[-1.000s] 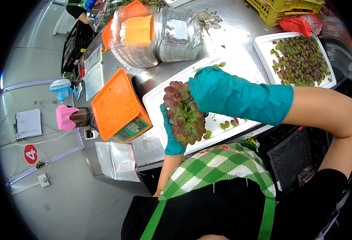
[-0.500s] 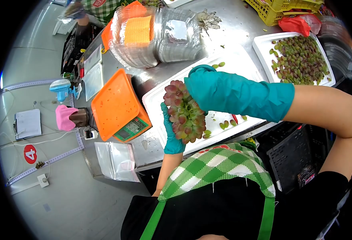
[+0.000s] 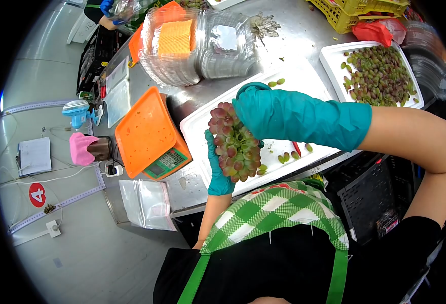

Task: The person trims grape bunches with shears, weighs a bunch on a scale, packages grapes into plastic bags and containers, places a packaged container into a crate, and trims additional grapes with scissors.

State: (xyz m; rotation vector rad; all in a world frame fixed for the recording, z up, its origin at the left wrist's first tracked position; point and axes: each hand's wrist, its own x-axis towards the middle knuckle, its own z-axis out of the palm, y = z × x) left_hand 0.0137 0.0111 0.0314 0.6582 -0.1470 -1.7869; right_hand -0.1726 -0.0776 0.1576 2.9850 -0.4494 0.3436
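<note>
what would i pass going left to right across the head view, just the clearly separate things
Clipboard → blue fan → orange scale → succulent → white tray with loose leaves.

Succulent (image 3: 235, 144) over tray (image 3: 304, 83) (loose leaves (image 3: 281, 159) in it); scale (image 3: 144, 134) left, containers (image 3: 212, 58) behind.

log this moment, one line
left hand: holding red-green oblong succulent; right hand: at its edge; loose oval green leaves: on white rectangular tray
</note>
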